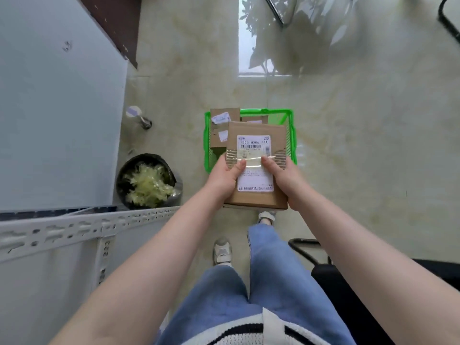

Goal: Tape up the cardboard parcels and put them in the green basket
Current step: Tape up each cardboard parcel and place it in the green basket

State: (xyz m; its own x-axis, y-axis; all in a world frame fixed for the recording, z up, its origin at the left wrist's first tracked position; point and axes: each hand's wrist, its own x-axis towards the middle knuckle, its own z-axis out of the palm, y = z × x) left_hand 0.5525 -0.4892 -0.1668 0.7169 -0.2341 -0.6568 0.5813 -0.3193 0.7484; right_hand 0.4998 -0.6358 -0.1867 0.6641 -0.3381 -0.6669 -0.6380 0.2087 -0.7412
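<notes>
parcel point(256, 168) | brown cardboard | white label | clear tape across middle

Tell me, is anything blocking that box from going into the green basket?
Partly. Two parcels already fill the basket's left and far side, so the held box, gripped by the left hand and right hand, must go on the right or on top.

Left hand point(224, 174): centre frame, bare forearm extended, thumb on top of the brown cardboard parcel point(256, 165), gripping its left edge. Right hand point(280, 176): mirrored, gripping right edge.
</notes>
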